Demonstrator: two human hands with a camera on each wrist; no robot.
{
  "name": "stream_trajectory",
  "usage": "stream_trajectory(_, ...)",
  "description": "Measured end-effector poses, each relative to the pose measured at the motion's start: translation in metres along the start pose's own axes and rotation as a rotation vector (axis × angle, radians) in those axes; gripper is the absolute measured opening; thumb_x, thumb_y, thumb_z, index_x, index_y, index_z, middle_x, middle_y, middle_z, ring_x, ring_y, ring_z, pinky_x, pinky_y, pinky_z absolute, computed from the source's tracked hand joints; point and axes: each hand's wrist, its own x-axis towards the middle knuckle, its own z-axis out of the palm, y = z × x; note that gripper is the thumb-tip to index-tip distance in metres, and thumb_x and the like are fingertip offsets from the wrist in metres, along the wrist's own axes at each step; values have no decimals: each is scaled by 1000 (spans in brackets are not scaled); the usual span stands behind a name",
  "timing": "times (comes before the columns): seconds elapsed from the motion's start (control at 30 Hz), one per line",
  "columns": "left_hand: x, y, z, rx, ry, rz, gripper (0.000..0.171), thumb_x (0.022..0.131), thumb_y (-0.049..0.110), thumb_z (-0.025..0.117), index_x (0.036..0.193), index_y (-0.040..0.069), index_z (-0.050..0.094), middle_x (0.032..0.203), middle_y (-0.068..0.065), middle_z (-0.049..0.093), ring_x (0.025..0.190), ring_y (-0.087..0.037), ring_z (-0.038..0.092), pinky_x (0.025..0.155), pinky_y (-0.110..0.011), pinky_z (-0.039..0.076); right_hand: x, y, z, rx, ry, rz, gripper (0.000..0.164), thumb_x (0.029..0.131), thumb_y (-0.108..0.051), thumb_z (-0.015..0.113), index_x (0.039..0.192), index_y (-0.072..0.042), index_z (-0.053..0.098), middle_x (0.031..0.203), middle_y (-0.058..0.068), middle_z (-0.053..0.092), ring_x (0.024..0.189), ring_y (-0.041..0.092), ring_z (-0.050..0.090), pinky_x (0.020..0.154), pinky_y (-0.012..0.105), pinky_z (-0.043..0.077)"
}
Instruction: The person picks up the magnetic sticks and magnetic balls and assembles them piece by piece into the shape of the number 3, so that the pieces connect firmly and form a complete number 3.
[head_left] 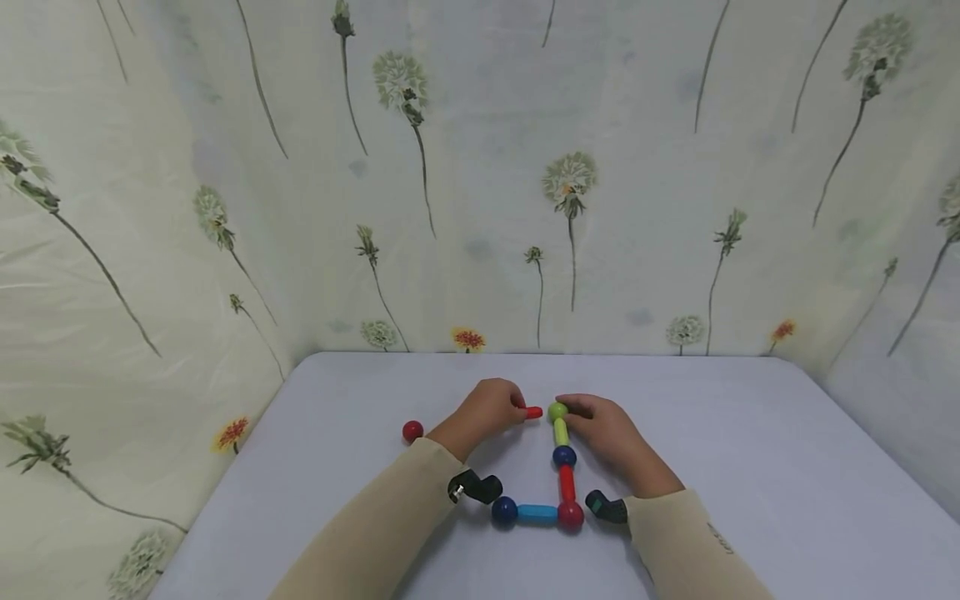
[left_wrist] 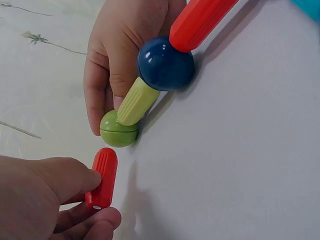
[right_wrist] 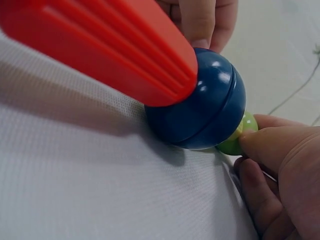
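Note:
My left hand [head_left: 491, 408] pinches a short red rod [left_wrist: 104, 177] between thumb and fingers, its free end pointing at a green ball [left_wrist: 119, 129] with a small gap between. My right hand [head_left: 607, 429] grips that green ball from the right with thumb and fingertips. From the ball a yellow-green rod [head_left: 561, 432] runs toward me to a dark blue ball [head_left: 564, 456]. Another red rod [head_left: 567, 483] joins this to a red ball [head_left: 570, 515] at the corner. There a light blue rod [head_left: 537, 514] leads left to a second dark blue ball [head_left: 505, 512].
A loose red ball [head_left: 412, 431] lies left of my left forearm. The pieces lie on a white table [head_left: 720, 425], whose far edge meets a flower-patterned curtain [head_left: 480, 208]. Dark wrist cameras [head_left: 480, 487] hang close to the joined pieces.

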Motion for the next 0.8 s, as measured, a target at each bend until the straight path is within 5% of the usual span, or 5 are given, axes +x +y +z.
stream_trajectory(0.8,10,-7,17,-51,50,37,11,95,24,78,103,16,80,95,3,70,86,-14,59,78,-28,54,-2,-1,-1,31,-9,-6,40,105,-27,65,144,-25,64,150,5,61,147,35,48,115,59,41)
